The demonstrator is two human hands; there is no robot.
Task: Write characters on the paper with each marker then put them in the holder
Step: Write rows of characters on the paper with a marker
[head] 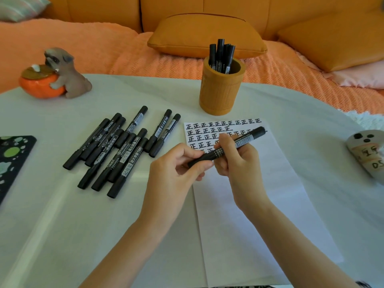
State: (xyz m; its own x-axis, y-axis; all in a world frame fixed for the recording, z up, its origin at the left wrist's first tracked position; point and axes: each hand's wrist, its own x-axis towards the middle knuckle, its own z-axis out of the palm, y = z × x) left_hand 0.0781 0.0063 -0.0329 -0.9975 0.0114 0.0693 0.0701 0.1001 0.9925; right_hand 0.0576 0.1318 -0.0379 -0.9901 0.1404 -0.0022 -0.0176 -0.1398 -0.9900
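Both hands hold one black marker (247,139) slanted above the white paper (259,196). My right hand (234,161) grips its barrel in the middle. My left hand (178,165) pinches its lower cap end. The paper's top carries several rows of black characters (223,123), partly hidden by my hands. Several black markers (122,148) lie loose in a pile on the table to the left of the paper. An orange cylindrical holder (221,92) stands behind the paper with several markers (221,56) upright in it.
A dog-and-pumpkin figurine (56,74) stands at the back left of the white table (62,225). A black patterned pad (12,161) lies at the left edge. A white painted object (366,151) sits at the right edge. An orange sofa with cushions (205,35) lies behind.
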